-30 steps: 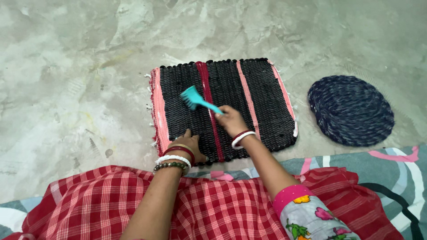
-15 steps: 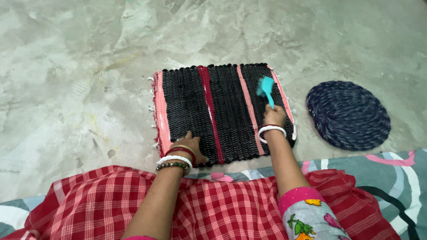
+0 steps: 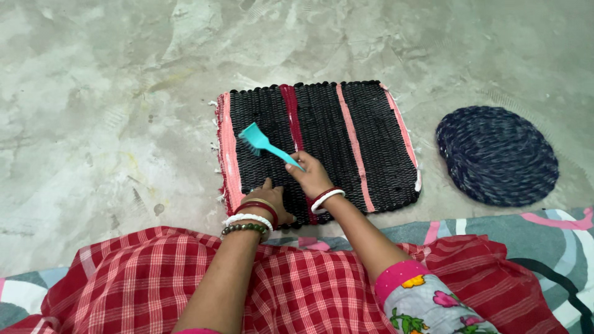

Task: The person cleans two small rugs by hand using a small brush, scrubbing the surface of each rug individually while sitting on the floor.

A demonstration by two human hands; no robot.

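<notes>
A rectangular black woven mat (image 3: 371, 142) with pink and red stripes lies flat on the concrete floor. My right hand (image 3: 311, 176) grips the handle of a turquoise brush (image 3: 263, 143), whose head rests on the mat's left part near the pink edge stripe. My left hand (image 3: 272, 203) presses flat on the mat's near left corner, fingers spread, holding nothing. Both wrists wear bangles.
A round dark blue woven mat (image 3: 498, 154) lies on the floor to the right. A red checked cloth (image 3: 124, 284) covers my lap, and a patterned grey sheet (image 3: 544, 241) lies beneath me at the right. Bare concrete floor (image 3: 111, 93) surrounds the mats.
My right hand has swept the brush from the mat's right side back across to its left part. My left hand has stayed pressed on the near corner.
</notes>
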